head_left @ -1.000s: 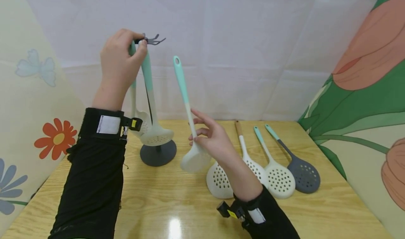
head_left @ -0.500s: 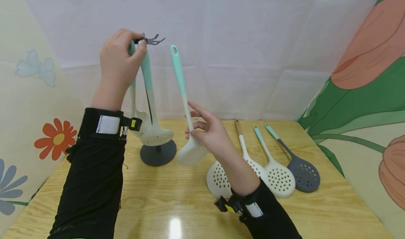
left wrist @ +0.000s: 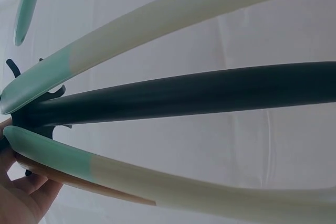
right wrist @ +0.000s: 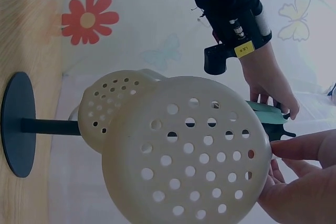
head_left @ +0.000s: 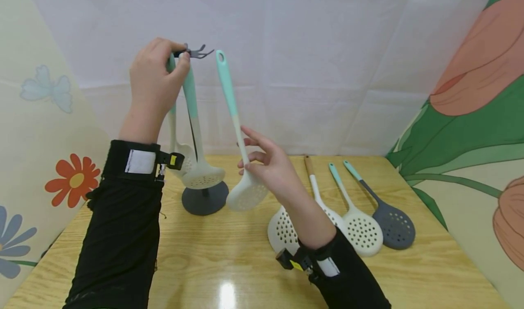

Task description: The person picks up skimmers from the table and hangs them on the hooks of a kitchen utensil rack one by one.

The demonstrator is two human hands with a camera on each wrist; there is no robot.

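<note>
A dark utensil stand [head_left: 204,197] rises from a round base to hooks [head_left: 199,52] at its top. My left hand [head_left: 179,59] grips that top, beside the teal handle ends of two cream skimmers [head_left: 202,174] hanging there. In the left wrist view the dark pole [left wrist: 184,95] runs between their handles [left wrist: 105,166]. My right hand [head_left: 247,161] pinches the handle of a third cream skimmer [head_left: 247,193], held upright in the air. Its teal loop end [head_left: 221,56] is just right of the hooks. The right wrist view shows its perforated head [right wrist: 189,156] close up.
Several more skimmers lie side by side on the wooden table [head_left: 184,263] at the right: a cream one [head_left: 282,231], a wood-handled white one [head_left: 327,213], a teal-handled one [head_left: 362,236] and a dark grey one [head_left: 393,227]. Cloth walls close in the table.
My right hand has lifted its skimmer up and to the left, bringing the handle's loop end close to the stand's hooks. The left hand has stayed put.
</note>
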